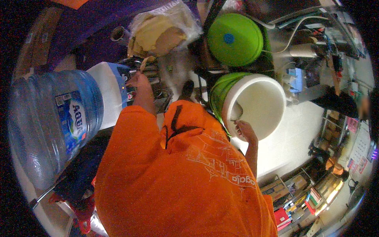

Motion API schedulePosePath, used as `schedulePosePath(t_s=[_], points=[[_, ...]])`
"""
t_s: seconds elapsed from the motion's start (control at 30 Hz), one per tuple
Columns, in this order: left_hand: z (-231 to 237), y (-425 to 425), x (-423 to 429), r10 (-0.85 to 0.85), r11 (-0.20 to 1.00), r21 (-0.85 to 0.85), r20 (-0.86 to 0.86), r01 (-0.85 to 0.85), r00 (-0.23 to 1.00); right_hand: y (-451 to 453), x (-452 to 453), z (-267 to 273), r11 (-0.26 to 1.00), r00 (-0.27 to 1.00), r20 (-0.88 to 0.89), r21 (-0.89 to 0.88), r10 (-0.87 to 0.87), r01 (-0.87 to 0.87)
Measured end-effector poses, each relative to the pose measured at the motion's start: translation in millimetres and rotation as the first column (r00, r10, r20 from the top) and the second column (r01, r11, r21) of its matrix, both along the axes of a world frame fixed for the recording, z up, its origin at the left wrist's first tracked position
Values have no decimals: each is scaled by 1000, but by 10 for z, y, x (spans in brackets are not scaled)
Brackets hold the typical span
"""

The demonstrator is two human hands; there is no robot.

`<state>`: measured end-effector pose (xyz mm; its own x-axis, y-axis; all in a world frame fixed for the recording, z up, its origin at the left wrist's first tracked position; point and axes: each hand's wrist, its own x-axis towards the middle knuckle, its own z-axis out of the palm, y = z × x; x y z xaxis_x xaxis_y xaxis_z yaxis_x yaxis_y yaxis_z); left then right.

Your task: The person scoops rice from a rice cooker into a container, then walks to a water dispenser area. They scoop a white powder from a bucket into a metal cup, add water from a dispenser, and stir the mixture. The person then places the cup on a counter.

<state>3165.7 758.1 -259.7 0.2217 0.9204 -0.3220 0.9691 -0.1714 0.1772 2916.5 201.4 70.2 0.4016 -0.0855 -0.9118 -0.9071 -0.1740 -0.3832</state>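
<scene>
My right hand (245,131) reaches over the thick white rim of a green insulated tub (257,77). Its fingers close on the handle of a metal ladle or large spoon (236,111), whose rounded bowl lies against the tub's pale inner wall. Over at the left, my left hand (138,79) is at the front of a blue-and-white water dispenser (102,86), near its taps. A narrow tan piece (145,63) shows by its fingers; blur and shadow hide whether they grip it. On the dispenser sits a large clear blue Aqua water bottle (71,109).
A round green lid (235,40) with a blue centre lies beyond the tub. Brown material in a clear plastic bag (162,29) is ahead, beside a cup (119,33). Cables and a blue box (295,80) are at right. Shelves (284,189) hold boxes at lower right.
</scene>
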Motion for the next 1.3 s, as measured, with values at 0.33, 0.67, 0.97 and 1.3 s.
schedulePosePath(t_s=[0.33,0.67,0.97,1.3], points=[[228,-565,-345,-87,936,285,758,-209,646,-84,-36,-33,1000,1000,14,-9,-1,1],[779,-1057,-661,-140,917,325,804,-229,578,-215,-255,-300,980,930,309,-35,197,-196],[1801,-1371,-605,-529,846,489,729,211,434,-404,-198,-610,990,988,107,-96,113,-102],[3114,-1760,-606,-539,706,356,831,612,138,-852,-342,-1580,568,727,98,-698,679,-436]])
